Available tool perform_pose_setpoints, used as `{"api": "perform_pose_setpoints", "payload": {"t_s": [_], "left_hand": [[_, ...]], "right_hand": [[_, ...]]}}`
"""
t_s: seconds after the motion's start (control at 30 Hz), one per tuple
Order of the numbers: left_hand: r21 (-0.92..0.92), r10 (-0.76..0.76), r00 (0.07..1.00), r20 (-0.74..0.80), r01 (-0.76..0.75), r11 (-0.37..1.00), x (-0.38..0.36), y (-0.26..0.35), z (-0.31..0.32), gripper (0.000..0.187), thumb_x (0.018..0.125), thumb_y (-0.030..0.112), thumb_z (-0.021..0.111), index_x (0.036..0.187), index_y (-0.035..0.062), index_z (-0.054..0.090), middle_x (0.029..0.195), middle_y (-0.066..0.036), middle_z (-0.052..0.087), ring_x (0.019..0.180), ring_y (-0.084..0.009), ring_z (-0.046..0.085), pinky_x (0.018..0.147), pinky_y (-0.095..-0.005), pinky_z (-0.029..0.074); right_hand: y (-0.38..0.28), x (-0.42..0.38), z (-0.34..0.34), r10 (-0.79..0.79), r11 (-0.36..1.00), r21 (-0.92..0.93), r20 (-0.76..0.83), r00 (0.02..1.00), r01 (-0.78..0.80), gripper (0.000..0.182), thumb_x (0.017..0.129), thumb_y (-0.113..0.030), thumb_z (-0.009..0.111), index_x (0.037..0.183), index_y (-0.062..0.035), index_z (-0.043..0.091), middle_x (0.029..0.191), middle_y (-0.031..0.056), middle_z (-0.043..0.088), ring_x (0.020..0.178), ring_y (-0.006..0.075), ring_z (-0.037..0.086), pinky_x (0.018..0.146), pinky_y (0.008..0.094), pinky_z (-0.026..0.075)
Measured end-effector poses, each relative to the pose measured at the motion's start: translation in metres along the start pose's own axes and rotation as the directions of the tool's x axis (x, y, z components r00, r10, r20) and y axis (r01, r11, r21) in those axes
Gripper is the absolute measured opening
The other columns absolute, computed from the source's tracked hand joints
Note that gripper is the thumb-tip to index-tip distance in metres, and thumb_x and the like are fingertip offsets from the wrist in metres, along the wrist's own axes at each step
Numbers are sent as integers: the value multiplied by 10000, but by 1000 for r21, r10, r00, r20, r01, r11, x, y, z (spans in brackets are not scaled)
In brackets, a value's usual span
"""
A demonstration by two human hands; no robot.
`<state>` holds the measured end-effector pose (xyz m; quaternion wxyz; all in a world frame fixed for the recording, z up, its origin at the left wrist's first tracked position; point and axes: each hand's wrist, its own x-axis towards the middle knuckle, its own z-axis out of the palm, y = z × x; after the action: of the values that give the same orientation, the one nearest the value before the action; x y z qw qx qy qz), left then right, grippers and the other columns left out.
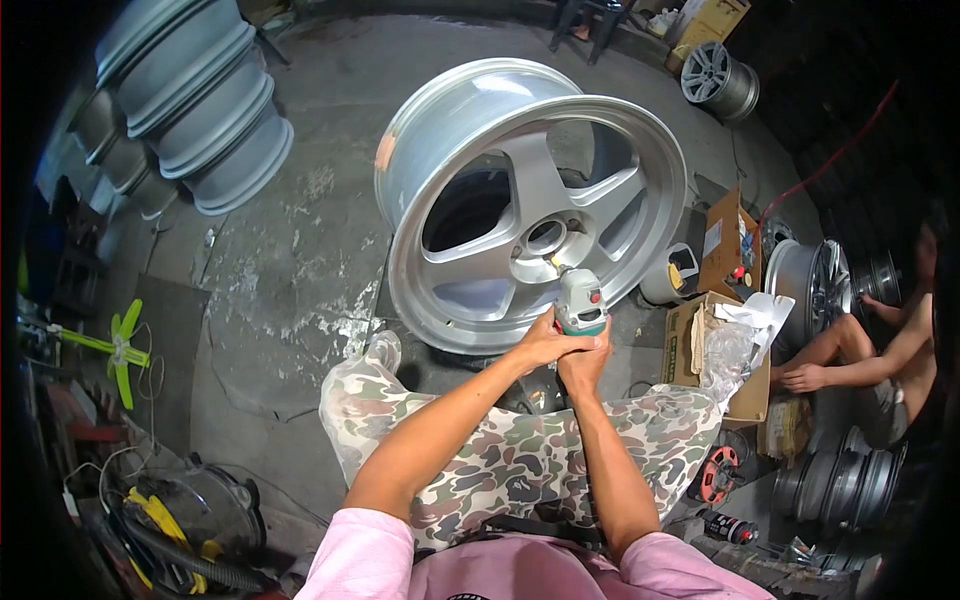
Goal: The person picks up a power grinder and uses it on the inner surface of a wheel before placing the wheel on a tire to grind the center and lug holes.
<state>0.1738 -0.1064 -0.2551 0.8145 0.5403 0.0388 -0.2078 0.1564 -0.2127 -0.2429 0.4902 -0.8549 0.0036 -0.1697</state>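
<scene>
A silver five-spoke alloy wheel [537, 188] stands tilted in front of me, its face toward me and a copper-coloured patch on the left of its barrel. Both my hands are closed around a grey-and-green handheld power tool [580, 292]. The tool's small yellowish tip is right at the edge of the wheel's hub. My left hand [543, 340] wraps the tool from the left, with its thumb across the body. From below and right, my right hand [586, 366] grips the lower end, which is mostly hidden by the fingers.
Stacked rims [205, 95] stand at upper left. A green fan [122, 352] and a vacuum cleaner [205, 510] are on the left. Right of the wheel are a white bucket [662, 285] and cardboard boxes [684, 345]. Another person [860, 365] sits at far right beside more rims.
</scene>
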Motion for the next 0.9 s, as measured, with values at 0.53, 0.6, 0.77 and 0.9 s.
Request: {"api": "perform_pose_setpoints", "payload": {"t_s": [0.53,0.6,0.77,0.9], "left_hand": [[100,75,997,-7,-74,992,-6,14,-5,997,688,361,949,1456,-18,438,1359,-167,608,1284,-254,581,1130,-381,421],[105,28,1000,-8,-27,994,-7,19,-6,992,686,365,950,1455,-8,448,1363,-165,606,1293,-256,576,1133,-380,416],[80,10,999,50,-14,997,-9,26,-5,1002,680,372,953,1458,-5,445,1369,-161,601,1290,-256,577,1129,-379,419],[96,24,999,33,-27,995,-3,9,-2,997,682,369,950,1451,-15,446,1365,-159,602,1274,-245,584,1121,-377,424]], "right_hand": [[-11,-5,11,45,993,108,-50,998,-40,562,785,-116,824,1246,3,525,988,176,737,924,314,739,824,404,552],[-12,-4,11,50,993,109,-47,998,-45,564,783,-116,825,1243,6,524,984,178,734,931,316,739,829,404,550],[1,-5,10,61,995,78,-54,997,-56,545,777,-124,827,1213,8,528,997,190,722,940,326,729,837,415,542],[-7,-7,6,114,990,87,-41,993,-110,530,783,-127,815,1212,2,531,1008,184,715,949,328,720,846,415,535]]}}
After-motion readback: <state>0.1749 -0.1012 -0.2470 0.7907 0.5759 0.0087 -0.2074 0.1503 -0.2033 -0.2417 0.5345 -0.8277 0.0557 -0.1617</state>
